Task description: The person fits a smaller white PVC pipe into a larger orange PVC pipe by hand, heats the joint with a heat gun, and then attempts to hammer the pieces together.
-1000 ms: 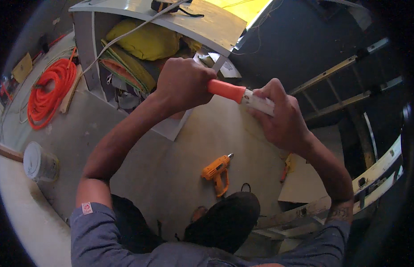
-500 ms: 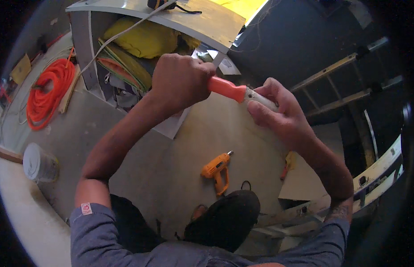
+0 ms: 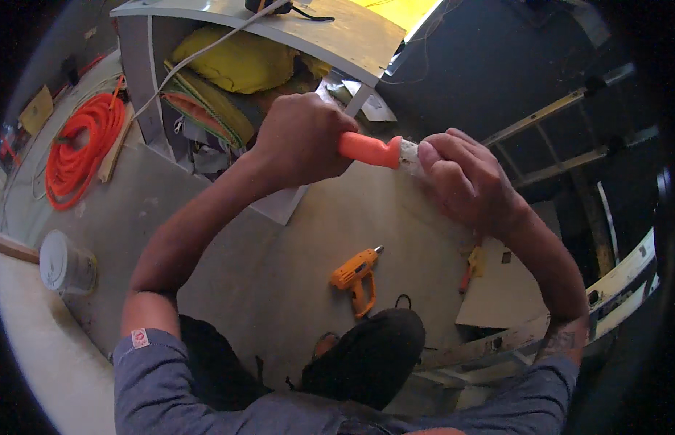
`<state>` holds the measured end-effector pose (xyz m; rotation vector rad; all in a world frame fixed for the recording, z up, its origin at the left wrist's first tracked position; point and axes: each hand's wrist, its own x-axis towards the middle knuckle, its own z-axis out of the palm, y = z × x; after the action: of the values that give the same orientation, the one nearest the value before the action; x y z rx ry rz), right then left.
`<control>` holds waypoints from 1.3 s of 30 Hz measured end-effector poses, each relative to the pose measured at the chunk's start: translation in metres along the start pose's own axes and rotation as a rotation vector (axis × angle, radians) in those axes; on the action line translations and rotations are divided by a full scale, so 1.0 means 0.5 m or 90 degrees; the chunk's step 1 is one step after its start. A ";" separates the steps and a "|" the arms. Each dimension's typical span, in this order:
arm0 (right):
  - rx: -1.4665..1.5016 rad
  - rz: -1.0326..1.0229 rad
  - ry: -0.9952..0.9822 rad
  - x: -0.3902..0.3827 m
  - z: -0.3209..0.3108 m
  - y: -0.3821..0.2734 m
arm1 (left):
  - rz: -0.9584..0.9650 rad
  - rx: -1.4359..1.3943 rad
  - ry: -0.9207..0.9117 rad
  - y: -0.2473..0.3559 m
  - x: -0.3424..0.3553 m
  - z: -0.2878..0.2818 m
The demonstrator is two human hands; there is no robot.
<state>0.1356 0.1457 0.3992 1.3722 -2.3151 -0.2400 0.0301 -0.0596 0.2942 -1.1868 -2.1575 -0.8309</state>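
My left hand [image 3: 299,138] is closed in a fist round one end of a bright orange hose [image 3: 369,150]. The hose's other end is pushed against or over a dirty whitish pipe piece [image 3: 410,155]; how far it overlaps I cannot tell. My right hand [image 3: 468,174] is wrapped round that pipe piece, with the fingers curled and most of the piece hidden inside. Both hands hold the joined pieces up in front of me, over the floor. Below them an orange heat gun [image 3: 355,279] lies on the floor, its metal nozzle turned away from me.
A coil of orange hose [image 3: 83,152] lies far left, above a white bucket [image 3: 65,262]. Ahead stands a white cabinet [image 3: 138,72] holding a yellow sack [image 3: 236,61]; a pale cable crosses it. Ladders [image 3: 548,174] stand at right, near a pale board [image 3: 497,290].
My right hand has turned and closed further round the whitish pipe piece, covering more of it. The left fist keeps its hold on the hose.
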 end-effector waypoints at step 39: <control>0.137 0.451 0.451 0.079 0.037 0.031 | -0.385 -0.774 -0.038 0.030 0.024 -0.008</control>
<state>0.0986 0.1176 0.3991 0.4952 -2.0548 0.6234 0.0381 -0.0498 0.3091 -0.9658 -2.0126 -2.6123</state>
